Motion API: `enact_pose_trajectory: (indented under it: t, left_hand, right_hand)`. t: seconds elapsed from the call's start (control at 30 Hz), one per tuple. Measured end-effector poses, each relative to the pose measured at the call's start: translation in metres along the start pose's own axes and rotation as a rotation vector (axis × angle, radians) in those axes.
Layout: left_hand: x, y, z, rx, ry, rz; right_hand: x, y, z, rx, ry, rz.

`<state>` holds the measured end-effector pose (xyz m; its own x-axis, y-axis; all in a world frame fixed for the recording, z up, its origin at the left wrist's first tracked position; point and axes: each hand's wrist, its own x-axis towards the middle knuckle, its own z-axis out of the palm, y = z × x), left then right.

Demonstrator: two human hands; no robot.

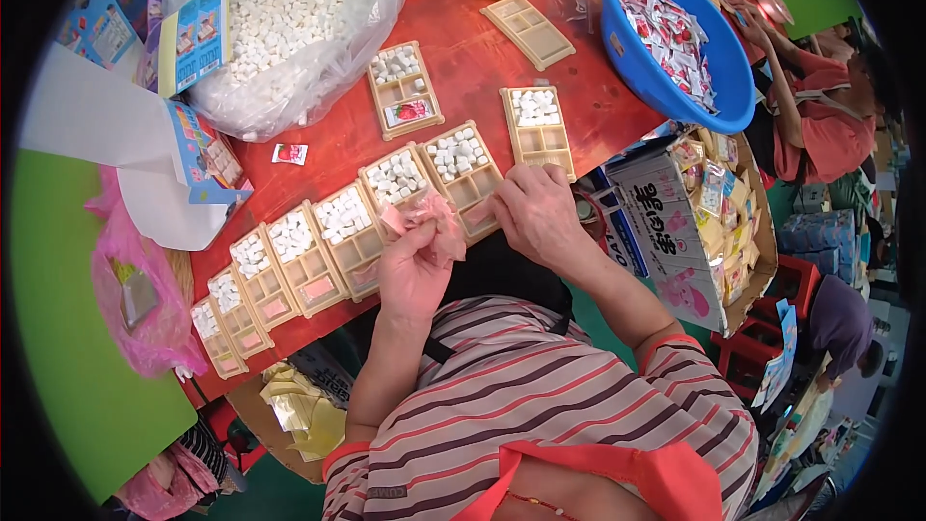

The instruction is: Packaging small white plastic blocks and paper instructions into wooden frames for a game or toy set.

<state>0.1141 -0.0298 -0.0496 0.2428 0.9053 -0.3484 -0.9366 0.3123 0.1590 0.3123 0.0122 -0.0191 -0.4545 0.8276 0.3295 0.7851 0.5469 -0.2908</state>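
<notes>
My left hand (pixel 413 275) is closed around a bunch of thin pink pieces (pixel 442 222), held above the row of trays. My right hand (pixel 542 212) has its fingers bent together at the lower end of a beige compartment tray (pixel 470 190); whatever they pinch is hidden. That tray holds white cubes (pixel 456 153) in its large upper compartment, and a pink piece (pixel 479 216) lies in a lower one. Leftward runs a row of similar trays (pixel 307 270), each with white cubes and most with a pink piece. Just above my right hand sits another tray (pixel 555 156) with white cubes only.
A large clear bag of white cubes (pixel 289 29) stands at the far left. A blue basin (pixel 617 34) of small packets is at the far right, above a carton (pixel 666 241) of wrapped packs. Beyond lie a tray (pixel 403 96) with a strawberry packet and a bare tray (pixel 531 34).
</notes>
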Motion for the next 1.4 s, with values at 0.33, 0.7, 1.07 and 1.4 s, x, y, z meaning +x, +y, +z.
enact_pose_trajectory:
  t: [0.33, 0.7, 1.07, 1.4]
  left_hand:
    - [0.005, -0.023, 0.018, 0.27, -0.036, 0.064]
    - [0.016, -0.022, 0.012, 0.21, -0.077, -0.001]
    - [0.019, -0.028, 0.021, 0.193, 0.047, -0.044]
    - [0.031, -0.024, 0.025, 0.128, -0.001, -0.071]
  right_hand:
    - [0.031, -0.009, -0.03, 0.601, 0.009, 0.091]
    - [0.008, 0.053, -0.028, 0.51, 0.311, 0.361]
    - [-0.018, 0.06, 0.008, 0.064, 0.415, 0.379]
    - [0.029, 0.066, -0.029, 0.373, 0.305, 0.323]
